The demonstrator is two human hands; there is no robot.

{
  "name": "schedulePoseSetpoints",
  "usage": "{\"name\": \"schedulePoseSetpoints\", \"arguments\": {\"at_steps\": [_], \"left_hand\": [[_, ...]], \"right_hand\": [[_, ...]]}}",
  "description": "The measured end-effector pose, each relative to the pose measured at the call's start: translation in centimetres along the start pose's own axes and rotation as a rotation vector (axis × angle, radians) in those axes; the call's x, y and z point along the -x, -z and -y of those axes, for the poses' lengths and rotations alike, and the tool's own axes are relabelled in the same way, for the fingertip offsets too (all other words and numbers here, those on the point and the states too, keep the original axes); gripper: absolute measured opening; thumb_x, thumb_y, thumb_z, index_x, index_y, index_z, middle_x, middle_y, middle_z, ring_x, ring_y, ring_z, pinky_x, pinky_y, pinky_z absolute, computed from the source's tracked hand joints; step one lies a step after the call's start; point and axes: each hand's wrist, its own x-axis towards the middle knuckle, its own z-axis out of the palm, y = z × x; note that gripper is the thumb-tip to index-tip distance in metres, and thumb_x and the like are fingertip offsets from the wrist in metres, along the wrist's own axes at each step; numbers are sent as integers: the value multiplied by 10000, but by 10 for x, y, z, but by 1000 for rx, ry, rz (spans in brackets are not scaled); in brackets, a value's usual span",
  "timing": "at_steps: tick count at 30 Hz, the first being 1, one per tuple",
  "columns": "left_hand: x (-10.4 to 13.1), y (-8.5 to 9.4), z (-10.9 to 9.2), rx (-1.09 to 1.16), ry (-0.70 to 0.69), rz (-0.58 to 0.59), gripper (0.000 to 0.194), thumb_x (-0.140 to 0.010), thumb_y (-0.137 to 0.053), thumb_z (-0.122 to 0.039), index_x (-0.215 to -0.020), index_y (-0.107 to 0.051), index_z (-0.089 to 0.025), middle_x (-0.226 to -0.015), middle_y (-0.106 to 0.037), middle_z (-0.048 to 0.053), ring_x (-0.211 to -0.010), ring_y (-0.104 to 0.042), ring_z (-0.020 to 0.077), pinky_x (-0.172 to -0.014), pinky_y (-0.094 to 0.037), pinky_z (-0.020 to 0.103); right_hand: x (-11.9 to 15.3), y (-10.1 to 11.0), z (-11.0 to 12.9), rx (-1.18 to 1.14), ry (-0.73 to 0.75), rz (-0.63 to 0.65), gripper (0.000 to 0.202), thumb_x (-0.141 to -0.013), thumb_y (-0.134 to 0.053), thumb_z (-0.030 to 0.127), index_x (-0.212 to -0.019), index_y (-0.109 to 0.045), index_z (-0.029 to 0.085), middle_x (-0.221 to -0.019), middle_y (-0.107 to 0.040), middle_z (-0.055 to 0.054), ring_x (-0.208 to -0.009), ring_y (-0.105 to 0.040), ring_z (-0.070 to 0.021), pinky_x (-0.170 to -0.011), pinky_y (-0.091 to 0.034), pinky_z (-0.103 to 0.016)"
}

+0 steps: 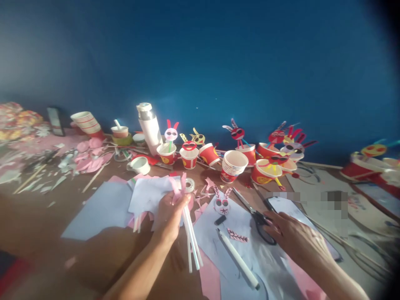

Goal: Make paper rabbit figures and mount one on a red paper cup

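Observation:
My left hand is closed around a bundle of white paper strips and a pink paper cutout; the strips hang below the fist. At the right, the fingers of my right hand are curled at the black handles of the scissors, whose blades point up and left. Between the hands lie a paper rabbit face with patterned ears, a white marker, its dark cap and a patterned pink paper piece. A tape roll sits just behind my left hand.
Red paper cups with paper animal figures line the blue wall, beside a white bottle. A mug stands nearer. A phone lies by my right hand. Pink and white paper scraps cover the left side.

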Motion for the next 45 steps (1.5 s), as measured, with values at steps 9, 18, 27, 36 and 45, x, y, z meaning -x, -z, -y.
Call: {"name": "schedulePoseSetpoints", "arguments": {"at_steps": [9,18,27,36,45], "left_hand": [[5,-2,-4,-28,-71,-3,188,-661,-652,-308,-606,-566,-151,-489,-457,-47,-460,-403,84,-464,-312,213],[14,2,-31,-80,-181,-10,203,-693,-613,-277,-553,-531,-155,-471,-450,-38,-460,-374,83,-468,-278,223],[0,-25,-76,128,-278,59,172,-696,-652,-318,-661,-577,-167,-526,-482,-43,-465,-412,86,-467,-329,224],[-1,-49,-77,177,-256,88,133,-718,-640,-283,-704,-624,-152,-573,-548,-25,-522,-502,102,-524,-413,220],[5,-54,-78,155,-239,95,109,-686,-635,-238,-634,-601,-148,-525,-542,-27,-497,-475,93,-489,-407,195]], "right_hand": [[-8,-10,-1,-6,17,136,345,-780,-463,321,-1074,-634,263,-768,-743,-67,-703,-699,-331,-544,-462,-381],[6,6,-1,-1039,58,243,453,-765,-581,488,-1168,-543,284,-967,-715,-100,-916,-660,-294,-760,-531,-348],[-4,38,79,-1204,225,67,719,-644,-619,660,-1264,-532,306,-1201,-621,-127,-1085,-571,-361,-827,-514,-422],[-12,31,108,-1136,240,48,712,-730,-517,677,-1338,-464,309,-1399,-467,-49,-1311,-347,-339,-995,-414,-429],[-14,60,120,-1100,326,25,750,-667,-456,780,-1245,-559,312,-1213,-623,-82,-1200,-473,-401,-926,-457,-460]]}}
